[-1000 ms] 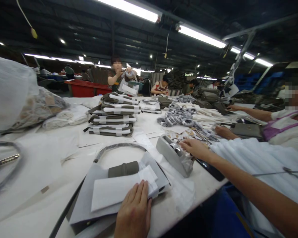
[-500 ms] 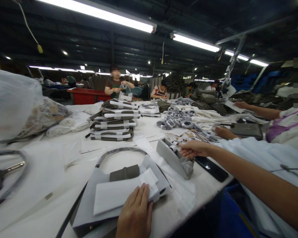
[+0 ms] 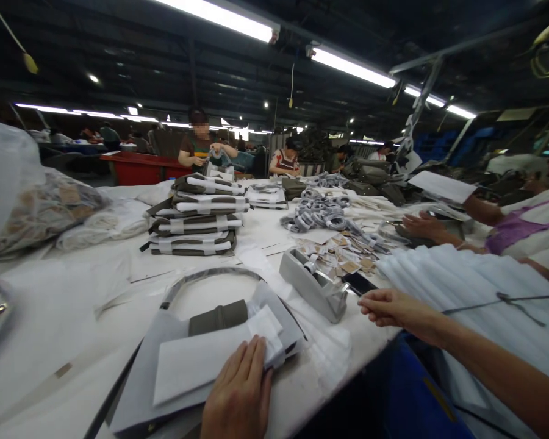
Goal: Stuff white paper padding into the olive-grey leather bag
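White paper (image 3: 196,364) wraps a grey bag (image 3: 183,360) that lies flat near the front edge of the white table (image 3: 73,317); an olive-green band (image 3: 218,317) of the bag shows above the folded sheet, and its grey strap (image 3: 210,275) loops away across the tabletop. Left hand (image 3: 238,396) lies palm down on the lower right corner of the paper, fingers straight and close together, pressing and not gripping. Right hand (image 3: 388,308) hovers off the table's edge, just beside a grey tape dispenser (image 3: 312,285); its fingers are curled loosely together, and whether a bit of tape sits between the fingertips cannot be told. A dark phone (image 3: 359,283) lies behind that hand, next to a scatter of small paper tags (image 3: 338,253). Farther back stand a stack of wrapped olive bags (image 3: 196,213) and a heap of coiled grey straps (image 3: 318,210). A clear sack (image 3: 22,195) fills the left. Another person's hand (image 3: 423,224) rests at the right, and a person (image 3: 199,143) stands at the far end.
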`<state>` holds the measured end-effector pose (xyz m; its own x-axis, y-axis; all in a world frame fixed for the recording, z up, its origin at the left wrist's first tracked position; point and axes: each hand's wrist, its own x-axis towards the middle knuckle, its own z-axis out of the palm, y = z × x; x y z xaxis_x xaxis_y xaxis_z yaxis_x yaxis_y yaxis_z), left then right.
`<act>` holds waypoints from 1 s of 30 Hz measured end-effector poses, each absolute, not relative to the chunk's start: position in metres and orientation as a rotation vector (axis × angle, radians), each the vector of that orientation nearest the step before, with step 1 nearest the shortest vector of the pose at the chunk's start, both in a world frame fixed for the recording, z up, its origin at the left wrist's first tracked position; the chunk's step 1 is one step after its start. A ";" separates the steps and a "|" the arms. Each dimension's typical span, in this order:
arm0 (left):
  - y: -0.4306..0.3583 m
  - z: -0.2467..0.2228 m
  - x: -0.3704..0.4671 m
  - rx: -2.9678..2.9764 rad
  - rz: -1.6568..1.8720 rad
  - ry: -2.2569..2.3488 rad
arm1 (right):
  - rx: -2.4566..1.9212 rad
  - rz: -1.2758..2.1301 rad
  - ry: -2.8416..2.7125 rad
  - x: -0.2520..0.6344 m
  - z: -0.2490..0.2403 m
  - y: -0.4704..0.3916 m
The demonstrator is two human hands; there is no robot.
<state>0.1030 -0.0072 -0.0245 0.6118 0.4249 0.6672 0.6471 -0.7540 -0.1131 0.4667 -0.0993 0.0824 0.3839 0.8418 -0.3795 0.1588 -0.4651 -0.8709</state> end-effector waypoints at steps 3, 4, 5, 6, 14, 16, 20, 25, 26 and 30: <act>-0.007 -0.024 0.102 -2.487 -0.895 -0.856 | -1.940 0.902 -1.130 0.473 0.056 -0.091; -0.007 -0.023 0.101 -2.485 -0.893 -0.851 | -1.968 0.806 -1.233 0.477 0.051 -0.088; -0.007 -0.023 0.101 -2.484 -0.894 -0.847 | -1.994 0.720 -1.317 0.480 0.048 -0.085; -0.007 -0.023 0.101 -2.485 -0.896 -0.846 | -2.020 0.653 -1.372 0.483 0.048 -0.084; -0.009 -0.020 0.103 -2.514 -0.966 -0.891 | -1.989 0.152 -2.025 0.467 0.097 -0.101; -0.011 -0.017 0.104 -2.541 -0.981 -0.947 | -1.859 0.075 -2.311 0.445 0.116 -0.096; -0.017 -0.008 0.106 -2.574 -1.045 -1.040 | -1.585 -0.035 -2.710 0.389 0.140 -0.060; -0.018 -0.006 0.110 -2.589 -1.130 -1.064 | -1.273 0.032 -3.028 0.322 0.141 0.007; -0.018 -0.007 0.110 -2.595 -1.132 -1.068 | -1.250 0.045 -3.087 0.311 0.139 0.020; -0.019 -0.013 0.112 -2.599 -1.136 -1.092 | -1.270 0.087 -3.353 0.279 0.124 0.063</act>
